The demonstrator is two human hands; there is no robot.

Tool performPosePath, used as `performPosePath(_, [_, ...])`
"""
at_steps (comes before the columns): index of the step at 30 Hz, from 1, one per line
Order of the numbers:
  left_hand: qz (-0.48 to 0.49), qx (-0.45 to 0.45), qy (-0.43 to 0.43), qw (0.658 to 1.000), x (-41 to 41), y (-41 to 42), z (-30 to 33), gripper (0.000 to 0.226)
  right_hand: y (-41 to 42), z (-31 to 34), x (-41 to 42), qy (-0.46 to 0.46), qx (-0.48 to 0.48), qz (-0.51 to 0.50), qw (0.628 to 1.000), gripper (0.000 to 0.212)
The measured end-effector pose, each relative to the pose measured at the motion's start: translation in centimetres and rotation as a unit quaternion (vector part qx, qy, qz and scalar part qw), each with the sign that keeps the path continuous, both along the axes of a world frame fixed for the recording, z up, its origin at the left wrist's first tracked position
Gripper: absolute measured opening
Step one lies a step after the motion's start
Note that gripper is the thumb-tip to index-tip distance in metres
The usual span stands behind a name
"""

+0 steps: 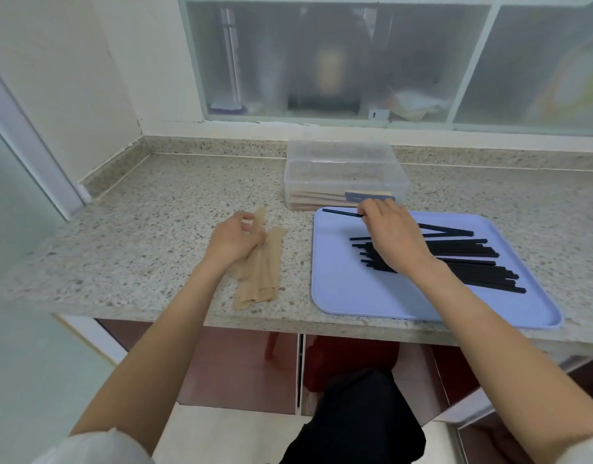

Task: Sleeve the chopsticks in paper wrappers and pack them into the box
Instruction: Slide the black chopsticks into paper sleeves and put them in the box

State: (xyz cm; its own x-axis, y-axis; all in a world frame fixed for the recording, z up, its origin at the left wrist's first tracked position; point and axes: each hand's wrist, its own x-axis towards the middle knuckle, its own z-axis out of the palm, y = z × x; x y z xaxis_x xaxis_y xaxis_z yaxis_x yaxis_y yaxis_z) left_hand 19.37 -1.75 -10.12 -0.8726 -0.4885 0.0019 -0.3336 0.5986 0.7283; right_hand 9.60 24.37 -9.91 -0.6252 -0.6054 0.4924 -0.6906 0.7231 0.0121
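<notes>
On the far left corner of the lilac tray (355, 296), the right hand (392, 236) pinches a black chopstick (342, 213) between its fingertips, the thin end poking out to the left past the fingers and lifted a little off the tray's surface. Just behind that hand, to the right and nearer, the pile of loose black chopsticks (469, 259) lies fanned across the tray, their ends all pointing roughly left and right, with one or two splayed apart at the far edge of the heap. Over on the left, the left hand (234, 241) has its fingers curled on the far end of the brown paper wrappers (258, 279), gripping at least one of them; the rest of the wrappers lie in a loose overlapping stack on the speckled stone counter (154, 202), running toward the near edge. Beyond the tray, at the far side of the counter against the window sill, stands the clear plastic box (345, 175), and through its near wall I can see wrapped pairs already lying flat on its floor, brown paper with dark ends showing at the right. The tray sits just in front of the box, nearly touching it, and well apart from the wrappers. Behind everything is a frosted window (321, 61).
</notes>
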Motion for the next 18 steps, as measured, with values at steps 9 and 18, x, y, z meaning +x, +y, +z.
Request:
performPosePath(9, [-0.041, 0.670, 0.240, 0.702, -0.6, 5.9, 1.2, 0.034, 0.7, -0.6, 6.4, -0.129, -0.169, 0.019, 0.977, 0.013])
performPosePath(18, [-0.017, 0.707, 0.260, 0.658, -2.5, 11.2, 0.7, 0.030, 1.8, -0.6, 8.8, -0.077, -0.215, 0.039, 0.973, 0.017])
